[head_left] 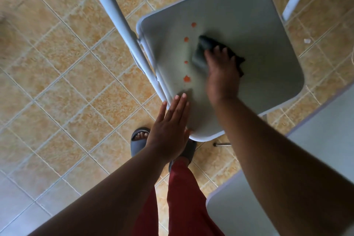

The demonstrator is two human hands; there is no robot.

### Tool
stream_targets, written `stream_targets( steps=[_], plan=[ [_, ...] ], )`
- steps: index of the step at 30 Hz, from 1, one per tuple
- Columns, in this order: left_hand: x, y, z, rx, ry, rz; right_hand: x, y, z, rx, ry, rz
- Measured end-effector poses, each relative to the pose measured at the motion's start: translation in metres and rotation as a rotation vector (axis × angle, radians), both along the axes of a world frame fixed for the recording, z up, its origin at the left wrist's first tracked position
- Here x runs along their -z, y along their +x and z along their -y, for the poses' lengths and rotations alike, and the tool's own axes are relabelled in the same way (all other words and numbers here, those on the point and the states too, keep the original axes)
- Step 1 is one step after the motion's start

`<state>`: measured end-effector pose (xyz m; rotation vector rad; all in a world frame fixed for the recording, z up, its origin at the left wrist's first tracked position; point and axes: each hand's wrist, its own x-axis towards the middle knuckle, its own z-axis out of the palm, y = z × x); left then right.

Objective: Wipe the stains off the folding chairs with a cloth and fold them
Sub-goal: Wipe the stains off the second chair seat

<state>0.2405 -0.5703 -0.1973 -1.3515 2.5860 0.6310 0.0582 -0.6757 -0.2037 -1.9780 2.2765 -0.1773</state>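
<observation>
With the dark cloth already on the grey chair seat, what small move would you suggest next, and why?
Probably sweep the right hand and its dark cloth leftward across the grey chair seat, since the four orange stains lie in a row just left of the cloth, unwiped. The left hand rests flat on the seat's near corner, which should steady the chair.

So I count four orange stains (186, 78) on one grey chair seat (249, 25), plus one dark cloth (201, 51). Two hands in view: left hand (170, 128), right hand (222, 76). Also two grey slippers (137, 143) down on the tiled floor (57, 63).
</observation>
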Motion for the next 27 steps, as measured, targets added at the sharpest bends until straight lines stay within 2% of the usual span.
stream_targets(
  steps=[3,5,7,9,12,15,18,21,23,25,27],
  plan=[
    [0.002,0.001,-0.007,0.002,0.007,0.007,0.001,0.022,-0.053,-0.216,0.028,0.076],
    [0.002,0.003,-0.011,0.017,0.012,0.009,-0.015,0.016,-0.07,-0.281,0.093,0.197],
    [0.002,0.004,-0.011,0.034,0.011,0.013,-0.035,-0.003,-0.059,-0.227,0.074,0.33],
    [0.002,0.005,-0.009,0.039,0.005,0.01,-0.056,-0.028,-0.028,-0.096,-0.005,0.357],
    [0.003,0.004,-0.009,0.028,-0.002,-0.009,-0.078,-0.068,0.04,0.113,-0.126,0.258],
    [0.005,0.005,-0.01,0.023,0.004,-0.03,-0.068,-0.101,0.11,0.275,-0.091,0.223],
    [0.009,0.007,-0.011,0.02,0.0,-0.041,-0.045,-0.1,0.144,0.379,-0.081,0.218],
    [0.011,0.007,-0.011,0.017,0.012,-0.042,-0.02,-0.063,0.149,0.351,0.043,0.24],
    [0.01,0.007,-0.012,0.015,0.022,-0.034,-0.017,-0.028,0.143,0.305,0.084,0.074],
    [0.009,0.007,-0.012,0.016,0.025,-0.026,-0.013,-0.001,0.131,0.144,0.106,-0.068],
    [0.01,0.008,-0.012,0.019,0.028,-0.025,-0.004,0.019,0.108,-0.037,0.162,-0.079]
  ],
)
